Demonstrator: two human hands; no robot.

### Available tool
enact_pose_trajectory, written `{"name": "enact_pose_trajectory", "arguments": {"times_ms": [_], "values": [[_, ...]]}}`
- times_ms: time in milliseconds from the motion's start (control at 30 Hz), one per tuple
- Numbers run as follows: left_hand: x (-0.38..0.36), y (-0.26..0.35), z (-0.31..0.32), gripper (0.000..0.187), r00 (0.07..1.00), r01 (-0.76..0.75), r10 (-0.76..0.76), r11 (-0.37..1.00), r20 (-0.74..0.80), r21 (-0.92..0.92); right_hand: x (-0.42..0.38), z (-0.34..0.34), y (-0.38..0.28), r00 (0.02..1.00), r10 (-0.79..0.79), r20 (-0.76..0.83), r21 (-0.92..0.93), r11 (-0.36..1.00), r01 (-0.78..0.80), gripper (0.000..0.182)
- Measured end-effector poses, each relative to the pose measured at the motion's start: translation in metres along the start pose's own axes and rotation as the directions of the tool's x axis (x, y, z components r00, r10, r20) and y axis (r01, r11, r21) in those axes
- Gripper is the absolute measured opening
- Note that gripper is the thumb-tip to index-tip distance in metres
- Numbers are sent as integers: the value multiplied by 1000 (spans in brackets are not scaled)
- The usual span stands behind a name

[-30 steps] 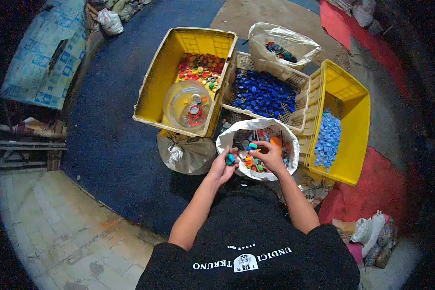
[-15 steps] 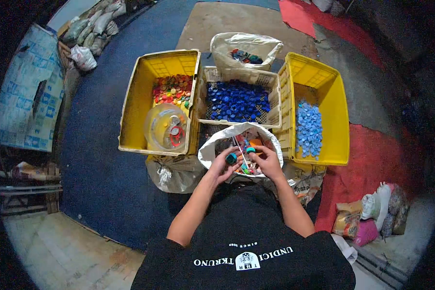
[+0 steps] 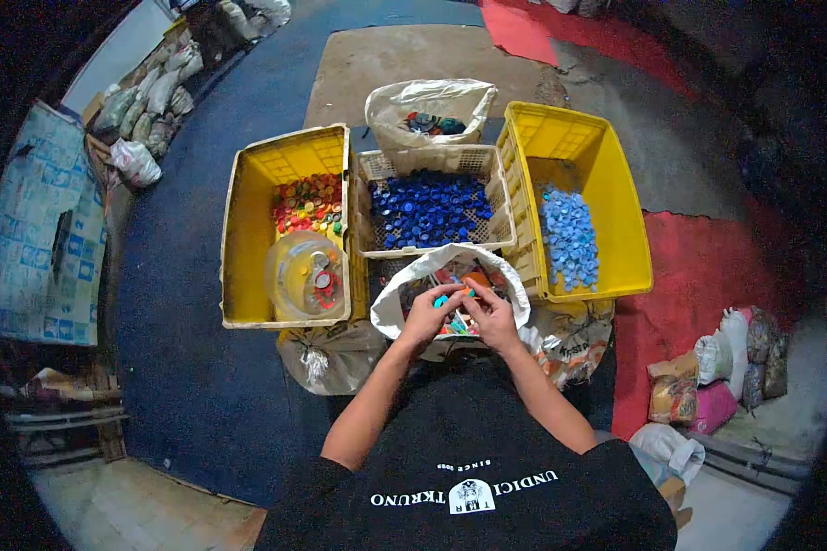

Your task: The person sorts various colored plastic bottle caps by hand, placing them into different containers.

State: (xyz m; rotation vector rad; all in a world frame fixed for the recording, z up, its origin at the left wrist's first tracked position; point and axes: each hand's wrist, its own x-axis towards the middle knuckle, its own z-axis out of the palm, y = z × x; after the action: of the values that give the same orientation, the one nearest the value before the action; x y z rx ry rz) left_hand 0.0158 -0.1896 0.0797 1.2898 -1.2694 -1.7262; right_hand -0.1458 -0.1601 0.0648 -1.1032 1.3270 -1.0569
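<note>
Over the open white sack point(image 3: 388, 310) of mixed caps, my left hand point(image 3: 428, 314) and my right hand point(image 3: 492, 317) are close together, fingertips meeting. A teal cap point(image 3: 441, 301) shows at the fingers of my left hand, which are curled round it. My right hand's fingers are pinched; whatever they hold is too small to make out. Beyond the sack, a white crate point(image 3: 368, 165) holds dark blue caps point(image 3: 427, 209). Red and yellow caps point(image 3: 308, 204) lie in the left yellow crate point(image 3: 248, 230), light blue caps point(image 3: 570, 239) in the right yellow crate point(image 3: 620, 220).
A clear round container point(image 3: 289, 271) sits inside the left yellow crate. Behind the white crate stands another sack point(image 3: 388, 103) with dark caps. Tied bags point(image 3: 326, 358) lie below the crates. More bags point(image 3: 715, 404) are at the right, and filled sacks point(image 3: 152, 101) at the upper left.
My hands have come together from apart, and my left palm has turned from facing up to inward. The camera view has shifted, so the crates appear lower and further left.
</note>
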Motion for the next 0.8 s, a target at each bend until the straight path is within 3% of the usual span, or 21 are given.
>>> {"name": "enact_pose_trajectory", "arguments": {"times_ms": [33,100,167,200,233,267,300,367,433,500,533,567,600,633,700,800], "values": [[-1,-1,-2,35,1000,-2,2,1000,9,3,1,-4,7,999,-48,21,-31,998,49,43],[-1,2,-5,35,974,194,-163,958,158,-212,1,-13,14,993,-109,35,-107,988,112,44],[7,-21,-3,35,986,117,-95,979,136,-166,-1,-19,14,973,-213,92,-257,939,230,47],[6,-17,-2,34,993,58,-50,995,108,-75,-7,-14,-2,993,106,53,32,994,-108,49],[7,-13,-1,33,996,-1,0,1000,84,17,-7,-12,-3,994,98,45,30,995,-99,49],[6,-9,-3,33,993,83,-91,992,79,94,-6,-11,-3,997,67,-48,75,995,-63,45],[11,-16,-1,33,993,76,-84,993,82,95,-5,-11,-2,990,40,-138,118,993,-24,41],[22,-39,3,35,986,-9,35,987,-160,161,0,-14,6,986,14,-166,77,997,-1,36],[29,-54,3,34,986,-22,48,988,-162,155,3,-16,11,978,-104,-184,-192,979,68,36],[45,-85,1,35,994,57,-79,965,-73,-257,0,-13,3,978,-70,-195,-169,985,37,37],[10,-21,2,35,958,277,-284,897,32,-344,-2,-10,0,981,-95,-170,-174,983,65,36],[10,-20,2,35,959,274,-280,898,34,-343,-2,-9,-5,982,-123,-145,-180,979,96,35],[10,-24,2,33,934,348,-335,783,123,-516,-2,-8,-12,949,-305,-78,-396,883,251,32],[9,-27,2,31,904,415,-368,627,219,-659,-7,-5,-24,959,-278,-49,-347,906,244,32],[10,-36,3,29,902,402,-378,558,208,-726,-6,-4,-26,952,-281,119,-522,798,301,36],[7,-41,-5,39,897,424,-356,525,262,-738,-5,7,-11,931,-326,163,-528,769,361,36]]}}
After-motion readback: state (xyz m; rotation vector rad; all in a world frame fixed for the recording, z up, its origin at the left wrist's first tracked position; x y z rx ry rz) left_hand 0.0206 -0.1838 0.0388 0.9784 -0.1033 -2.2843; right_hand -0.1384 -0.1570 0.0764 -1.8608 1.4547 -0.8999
